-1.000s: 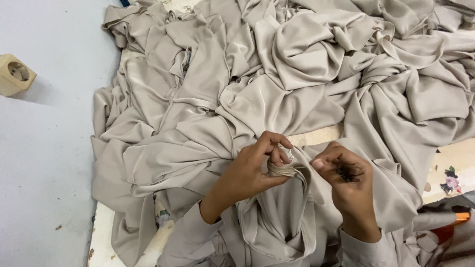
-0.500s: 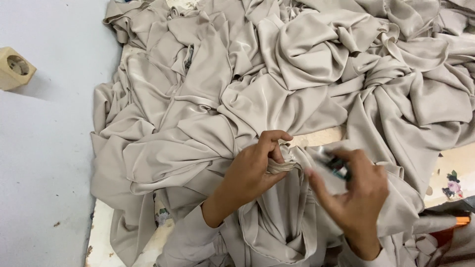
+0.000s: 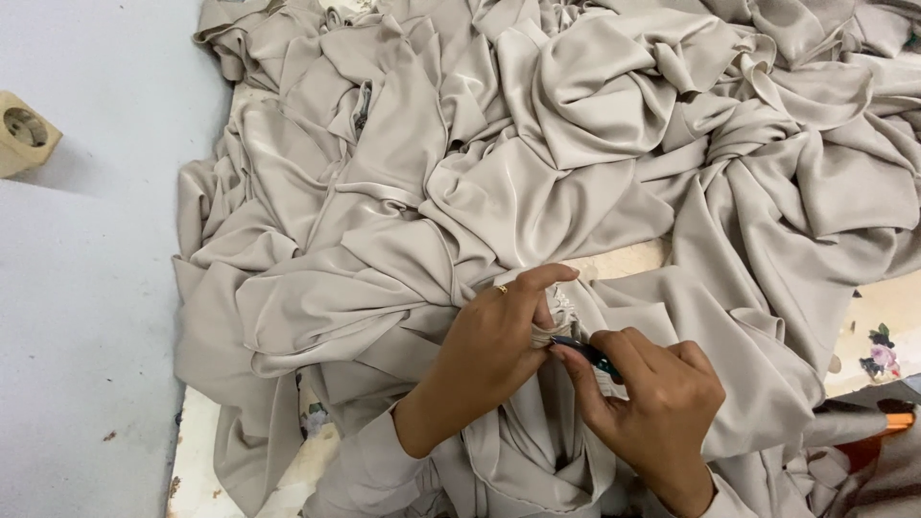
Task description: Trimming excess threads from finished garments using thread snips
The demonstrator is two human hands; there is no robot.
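Now our right hand [image 3: 645, 403], gripping a small dark snipping tool [image 3: 585, 353], has closed in on the beige satin fabric fold [image 3: 556, 321] our left hand [image 3: 494, 345] pinches.

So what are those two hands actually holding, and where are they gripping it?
The left hand pinches a bunched edge of the beige fabric at its fingertips. The right hand holds a small dark tool between thumb and fingers, its tip at that pinched spot.

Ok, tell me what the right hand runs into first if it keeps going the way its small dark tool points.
Most likely the left hand: the right hand aims its small dark tool at the gathered bit of beige fabric pinched there, though depth is unclear.
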